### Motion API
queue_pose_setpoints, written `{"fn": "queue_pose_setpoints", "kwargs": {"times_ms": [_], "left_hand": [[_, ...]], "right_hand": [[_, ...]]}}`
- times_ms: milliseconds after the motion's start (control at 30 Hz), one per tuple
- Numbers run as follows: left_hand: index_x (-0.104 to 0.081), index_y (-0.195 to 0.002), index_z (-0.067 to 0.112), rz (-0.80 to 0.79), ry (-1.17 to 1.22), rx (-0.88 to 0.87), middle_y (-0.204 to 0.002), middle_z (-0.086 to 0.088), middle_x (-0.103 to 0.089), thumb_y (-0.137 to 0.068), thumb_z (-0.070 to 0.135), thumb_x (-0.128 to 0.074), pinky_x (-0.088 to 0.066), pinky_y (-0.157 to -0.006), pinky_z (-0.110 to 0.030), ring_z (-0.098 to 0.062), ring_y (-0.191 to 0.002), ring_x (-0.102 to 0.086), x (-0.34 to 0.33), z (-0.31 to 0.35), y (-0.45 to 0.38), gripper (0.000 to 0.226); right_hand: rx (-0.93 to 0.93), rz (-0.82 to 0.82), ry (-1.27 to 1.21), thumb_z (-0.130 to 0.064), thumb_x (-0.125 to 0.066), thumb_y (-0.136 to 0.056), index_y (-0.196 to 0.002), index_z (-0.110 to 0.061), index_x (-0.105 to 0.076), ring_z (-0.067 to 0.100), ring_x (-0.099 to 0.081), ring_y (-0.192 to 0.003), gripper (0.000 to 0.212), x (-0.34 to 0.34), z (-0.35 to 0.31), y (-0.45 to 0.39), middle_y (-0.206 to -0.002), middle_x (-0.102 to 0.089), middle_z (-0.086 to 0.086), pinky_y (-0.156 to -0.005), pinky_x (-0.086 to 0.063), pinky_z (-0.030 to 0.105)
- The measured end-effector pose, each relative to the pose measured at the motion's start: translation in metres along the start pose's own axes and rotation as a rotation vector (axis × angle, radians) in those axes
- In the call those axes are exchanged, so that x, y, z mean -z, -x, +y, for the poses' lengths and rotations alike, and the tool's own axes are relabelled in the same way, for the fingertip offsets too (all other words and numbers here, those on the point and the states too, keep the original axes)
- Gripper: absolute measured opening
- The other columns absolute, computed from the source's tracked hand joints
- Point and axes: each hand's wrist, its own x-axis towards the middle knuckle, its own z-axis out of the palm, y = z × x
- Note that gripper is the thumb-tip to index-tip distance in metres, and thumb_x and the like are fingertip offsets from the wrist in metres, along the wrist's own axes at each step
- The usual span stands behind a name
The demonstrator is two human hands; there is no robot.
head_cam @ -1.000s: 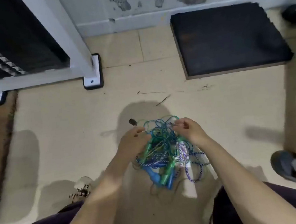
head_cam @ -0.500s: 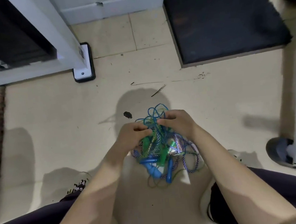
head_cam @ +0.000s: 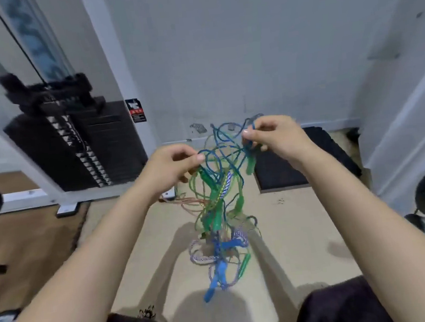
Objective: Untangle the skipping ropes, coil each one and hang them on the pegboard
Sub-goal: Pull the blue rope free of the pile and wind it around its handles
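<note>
Beige floor (head_cam: 285, 231), white wall (head_cam: 246, 40), both hands (head_cam: 170, 168) (head_cam: 275, 136) pinching tangled ropes (head_cam: 218, 207) aloft

Both bare forearms are stretched forward and upward from the lower corners of the view, converging toward the middle. The left hand (head_cam: 170, 168) is held slightly lower, its fingers curled and its thumb pressed against the forefinger in a pinch. The right hand (head_cam: 274, 135) is raised a little higher, knuckles up, with thumb and forefinger likewise pinched together.
</note>
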Motion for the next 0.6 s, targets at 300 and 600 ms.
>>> {"fn": "queue_pose_setpoints", "kwargs": {"times_ms": [300, 600], "left_hand": [[-0.07, -0.074, 0.006, 0.127, 0.005, 0.054, -0.07, -0.006, -0.072, -0.087, 0.015, -0.075, -0.052, -0.056, -0.028, -0.016, -0.065, -0.063, 0.013, -0.01, 0.039, 0.016], [-0.072, -0.1, 0.018, -0.062, -0.297, 0.026, -0.091, 0.002, -0.07, -0.083, 0.021, -0.079, -0.044, -0.068, -0.018, -0.011, -0.074, -0.056, -0.025, -0.042, 0.04, 0.019]], "right_hand": [[-0.018, -0.019, 0.097, -0.012, -0.075, -0.083, -0.074, -0.01, -0.073, 0.002, -0.057, -0.049, 0.009, 0.002, 0.013, 0.026, -0.056, -0.064, -0.005, -0.055, -0.046, 0.019], [-0.034, -0.099, -0.173, -0.013, -0.073, -0.086, -0.08, 0.005, -0.07, 0.016, -0.064, -0.057, 0.019, -0.031, 0.007, 0.026, -0.062, -0.067, 0.008, -0.06, -0.055, 0.025]]}}
